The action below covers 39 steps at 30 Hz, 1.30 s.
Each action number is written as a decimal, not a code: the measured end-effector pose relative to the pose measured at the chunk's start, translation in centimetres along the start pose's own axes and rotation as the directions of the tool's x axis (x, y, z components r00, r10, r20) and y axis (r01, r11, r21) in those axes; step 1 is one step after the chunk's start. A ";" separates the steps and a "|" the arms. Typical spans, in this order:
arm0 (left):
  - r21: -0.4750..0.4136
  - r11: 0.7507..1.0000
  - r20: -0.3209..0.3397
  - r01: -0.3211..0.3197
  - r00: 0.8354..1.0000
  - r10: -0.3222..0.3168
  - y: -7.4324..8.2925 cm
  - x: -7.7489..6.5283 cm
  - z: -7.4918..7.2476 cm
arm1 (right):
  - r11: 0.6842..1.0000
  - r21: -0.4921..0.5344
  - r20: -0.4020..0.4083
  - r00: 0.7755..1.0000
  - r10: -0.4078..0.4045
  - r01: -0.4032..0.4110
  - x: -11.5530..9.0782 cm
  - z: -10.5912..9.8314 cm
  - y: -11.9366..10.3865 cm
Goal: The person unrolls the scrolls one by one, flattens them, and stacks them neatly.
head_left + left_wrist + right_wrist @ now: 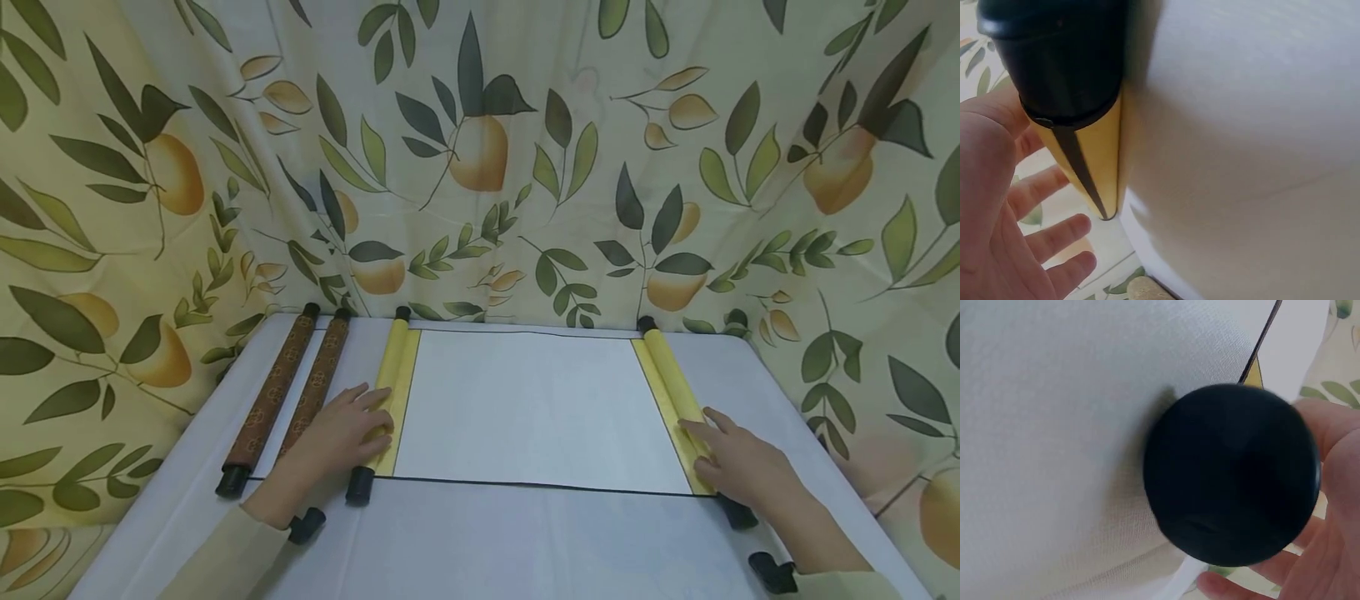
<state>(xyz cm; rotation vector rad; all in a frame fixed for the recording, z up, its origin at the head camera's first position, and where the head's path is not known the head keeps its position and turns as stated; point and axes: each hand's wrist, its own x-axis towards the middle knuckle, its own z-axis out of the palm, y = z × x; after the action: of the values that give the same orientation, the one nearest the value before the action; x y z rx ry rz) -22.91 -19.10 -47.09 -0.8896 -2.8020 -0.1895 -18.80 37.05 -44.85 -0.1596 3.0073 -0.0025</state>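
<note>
In the head view a partly unrolled blank scroll (pixel 525 408) lies on the white-covered table, with a yellow roll at each side and black end knobs. My left hand (pixel 348 433) touches the left yellow roll (pixel 392 358); in the left wrist view several fingers are spread and fairly straight beside the roll (pixel 1100 147) and its black knob (pixel 1063 62). My right hand (pixel 742 458) rests its fingers on the right yellow roll (pixel 675 375). A round black knob (pixel 1232 475) hides much of that roll in the right wrist view.
Two brown patterned rolled scrolls (pixel 272 387) with black ends lie left of the blank scroll, one partly behind my left arm. The white tablecloth (pixel 525 542) extends toward me. A curtain (pixel 487 250) with leaves and fruit hangs behind the table and at its sides.
</note>
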 end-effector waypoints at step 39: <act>-0.336 0.893 -0.014 0.298 0.947 -0.321 -11.9 -10.2 -4.8 | 0.421 0.843 0.034 0.748 -0.663 0.335 10.1 -2.7 -41.6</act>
<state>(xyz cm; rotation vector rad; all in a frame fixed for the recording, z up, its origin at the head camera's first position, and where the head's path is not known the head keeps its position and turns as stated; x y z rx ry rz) -21.01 -35.31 -45.48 -0.4691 -2.8757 -0.7425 -24.76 -5.41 -43.15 -0.8587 2.1428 -1.2282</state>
